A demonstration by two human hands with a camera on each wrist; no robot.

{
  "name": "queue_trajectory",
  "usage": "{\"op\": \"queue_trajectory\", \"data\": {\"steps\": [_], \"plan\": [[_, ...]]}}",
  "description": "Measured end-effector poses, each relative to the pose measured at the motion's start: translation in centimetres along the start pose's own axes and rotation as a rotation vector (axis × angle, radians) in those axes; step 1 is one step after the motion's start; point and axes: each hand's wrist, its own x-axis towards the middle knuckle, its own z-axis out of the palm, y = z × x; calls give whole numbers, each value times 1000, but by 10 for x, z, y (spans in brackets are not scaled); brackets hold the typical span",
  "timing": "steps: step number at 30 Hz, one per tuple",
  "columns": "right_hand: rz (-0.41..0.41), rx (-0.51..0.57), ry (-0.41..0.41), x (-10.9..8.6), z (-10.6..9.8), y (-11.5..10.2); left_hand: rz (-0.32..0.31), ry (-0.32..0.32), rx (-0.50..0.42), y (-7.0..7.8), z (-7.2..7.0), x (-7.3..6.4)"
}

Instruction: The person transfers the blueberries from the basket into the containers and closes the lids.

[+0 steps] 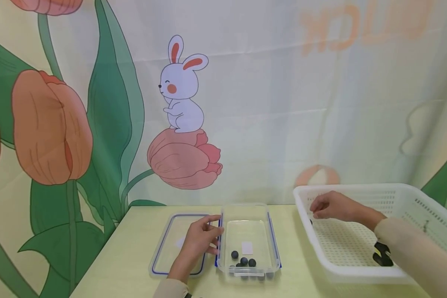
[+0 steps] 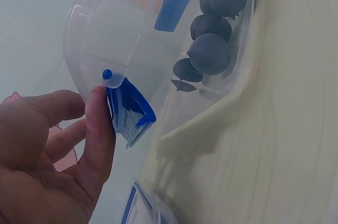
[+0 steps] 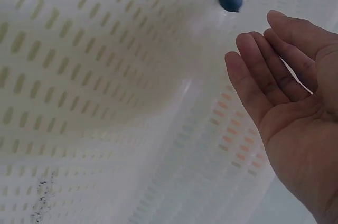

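Note:
My left hand (image 1: 201,238) holds the left side of a clear plastic food container (image 1: 260,231), its fingertips at the rim. In the left wrist view, one finger lies against a blue-edged latch (image 2: 129,108) that hangs outward. Several blueberries (image 2: 208,54) lie in the container at its near end. Over the far left corner of a white perforated basket (image 1: 311,244), my right hand (image 1: 329,207) reaches in with loosely bent fingers and nothing in the palm. One blueberry (image 3: 231,0) sits in the basket, just beyond those fingertips.
The container's flat lid (image 1: 162,252) with a blue seal lies on the table (image 1: 111,265) to the left, partly behind my left hand. A white square label (image 1: 247,248) shows at the container's floor. Behind the table hangs a printed curtain (image 1: 253,124) with tulips and a rabbit.

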Motion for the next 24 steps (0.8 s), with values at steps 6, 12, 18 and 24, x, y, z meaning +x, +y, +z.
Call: {"op": "queue_trajectory", "data": {"steps": [6, 12, 18, 24], "plan": [[-20, -23, -52, 2, 5, 6, -4, 3, 9, 1, 1, 0], [-59, -24, -77, 2, 6, 6, 1, 7, 12, 2, 1, -2], [-84, -9, -100, 4, 8, 9, 0, 11, 10, 4, 1, -3], [-104, -27, -108, 8, 8, 13, -5, 9, 11, 3, 2, -1]]}}
